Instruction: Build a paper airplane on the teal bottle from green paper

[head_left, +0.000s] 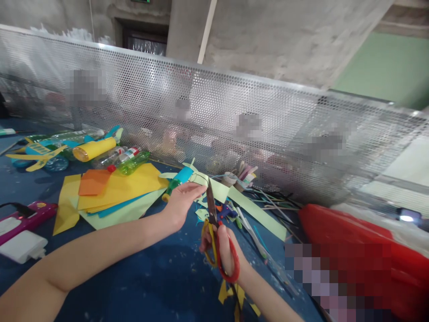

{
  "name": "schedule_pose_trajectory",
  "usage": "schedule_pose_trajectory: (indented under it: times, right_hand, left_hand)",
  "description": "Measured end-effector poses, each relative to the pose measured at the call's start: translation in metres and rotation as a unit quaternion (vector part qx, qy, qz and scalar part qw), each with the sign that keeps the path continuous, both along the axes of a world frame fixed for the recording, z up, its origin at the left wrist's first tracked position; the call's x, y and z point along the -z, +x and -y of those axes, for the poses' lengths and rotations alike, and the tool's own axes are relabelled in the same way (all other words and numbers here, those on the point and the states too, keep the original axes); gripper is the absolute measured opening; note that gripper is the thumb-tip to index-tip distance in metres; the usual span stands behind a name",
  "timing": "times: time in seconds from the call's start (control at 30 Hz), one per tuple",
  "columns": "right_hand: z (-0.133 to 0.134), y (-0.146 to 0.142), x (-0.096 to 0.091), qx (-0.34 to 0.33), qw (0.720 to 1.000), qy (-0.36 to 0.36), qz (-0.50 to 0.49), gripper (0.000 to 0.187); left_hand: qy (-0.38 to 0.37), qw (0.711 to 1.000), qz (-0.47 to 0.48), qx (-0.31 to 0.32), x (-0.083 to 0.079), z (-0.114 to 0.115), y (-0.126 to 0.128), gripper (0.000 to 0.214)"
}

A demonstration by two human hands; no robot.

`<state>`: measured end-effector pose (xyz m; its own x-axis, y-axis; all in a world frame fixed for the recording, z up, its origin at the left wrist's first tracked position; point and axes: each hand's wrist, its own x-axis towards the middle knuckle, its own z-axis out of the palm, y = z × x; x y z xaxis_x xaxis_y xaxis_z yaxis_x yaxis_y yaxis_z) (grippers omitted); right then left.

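My right hand (pixel 224 250) grips a pair of scissors (pixel 214 232) with red and yellow handles, blades pointing up and away. The blade tips meet a pale green paper piece (pixel 214 185) that my left hand (pixel 182 201) pinches by its near edge, fingers stretched along it. A long pale green strip (pixel 258 212) runs from that piece down to the right across the blue table (pixel 150 277). A bottle wrapped in blue paper with a yellow cap (pixel 176 181) lies just behind my left hand.
Yellow, orange and green paper sheets (pixel 110 190) lie at the left, with plastic bottles (pixel 129 161) and a paper plane model (pixel 36 154) behind. A pink glue gun (pixel 31 214) and white box (pixel 22 246) sit far left. Sticks and scraps (pixel 271 203) lie right. A perforated metal screen (pixel 234 116) backs the table.
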<state>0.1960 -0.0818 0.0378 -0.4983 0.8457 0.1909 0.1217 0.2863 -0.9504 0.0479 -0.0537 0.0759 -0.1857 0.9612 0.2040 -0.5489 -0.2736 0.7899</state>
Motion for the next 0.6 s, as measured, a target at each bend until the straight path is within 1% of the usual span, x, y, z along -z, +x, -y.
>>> schedule_pose_trajectory:
  times: [0.07,0.13,0.23,0.37,0.4,0.47,0.53,0.6]
  right_hand:
    - [0.000,0.001,0.002,-0.006,1.000,-0.001,-0.008,0.058]
    - [-0.001,0.002,0.003,-0.008,1.000,-0.008,-0.021,0.057]
    - [-0.002,0.001,0.005,-0.005,0.999,-0.024,-0.043,0.056]
    - [-0.003,-0.001,0.007,0.013,0.998,-0.037,-0.054,0.058]
    - [-0.003,-0.001,0.007,0.017,0.998,-0.036,-0.050,0.058]
    - [-0.003,0.000,0.007,0.017,0.999,-0.027,-0.039,0.059]
    - [-0.004,0.000,0.008,0.010,1.000,-0.019,-0.023,0.058]
    - [-0.004,0.001,0.009,0.009,1.000,-0.014,-0.014,0.059]
  left_hand:
    - [0.042,0.997,-0.050,-0.049,0.003,-0.003,-0.001,0.013]
    - [0.087,0.987,-0.102,-0.083,0.003,-0.005,-0.003,0.010]
    - [0.127,0.969,-0.182,-0.107,0.000,-0.002,-0.009,0.009]
    - [0.185,0.934,-0.279,-0.127,-0.004,0.002,-0.018,0.014]
    - [0.202,0.930,-0.282,-0.123,-0.004,0.001,-0.019,0.014]
    - [0.219,0.940,-0.243,-0.095,-0.005,-0.001,-0.019,0.013]
    - [0.207,0.963,-0.163,-0.056,-0.005,-0.003,-0.016,0.013]
    - [0.183,0.980,-0.081,-0.022,-0.005,-0.004,-0.012,0.018]
